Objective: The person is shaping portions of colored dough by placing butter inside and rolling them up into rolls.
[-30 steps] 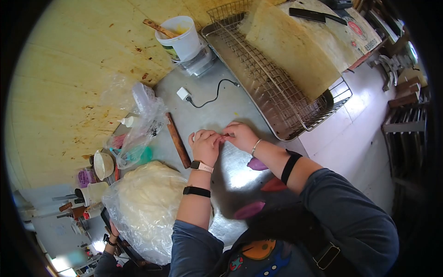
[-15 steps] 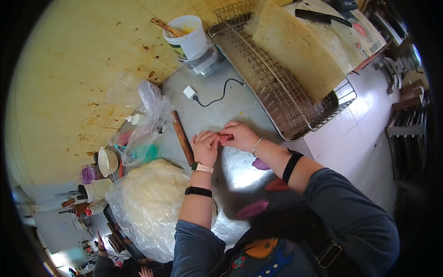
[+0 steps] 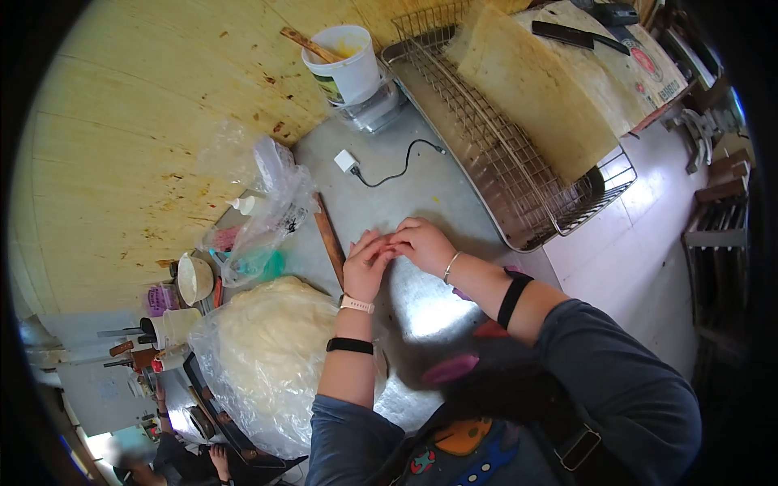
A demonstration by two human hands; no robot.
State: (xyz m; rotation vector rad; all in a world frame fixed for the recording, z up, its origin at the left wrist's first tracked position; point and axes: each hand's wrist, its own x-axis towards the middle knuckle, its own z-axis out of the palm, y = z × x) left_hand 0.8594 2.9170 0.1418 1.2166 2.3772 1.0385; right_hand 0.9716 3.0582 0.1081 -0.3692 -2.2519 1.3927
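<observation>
My left hand [image 3: 365, 266] and my right hand [image 3: 425, 245] meet above the metal table [image 3: 381, 212], fingertips pinched together. The fingers now mostly hide the small soft-looking red piece that showed between them in the earlier view. Beside my left hand lies a long wooden stick [image 3: 327, 240]. Near my right forearm and body are a red piece [image 3: 490, 329] and a purple-pink piece [image 3: 450, 368], and another purple piece [image 3: 461, 294] is partly behind the forearm. A big pale mass of dough [image 3: 271, 332] under clear plastic sits left of my left forearm.
A wire rack in a tray [image 3: 506, 236] stands at the right, with a brownish sheet [image 3: 543, 105] and a black-handled cleaver [image 3: 563, 34] nearby. A white bucket [image 3: 348, 74], a charger with cable [image 3: 345, 160] and plastic bags [image 3: 279, 182] lie further back. Another person [image 3: 174, 462] is at lower left.
My fingers have closed further over the small red piece, which showed more clearly before. The whole view has shifted slightly; the other person at lower left shows more.
</observation>
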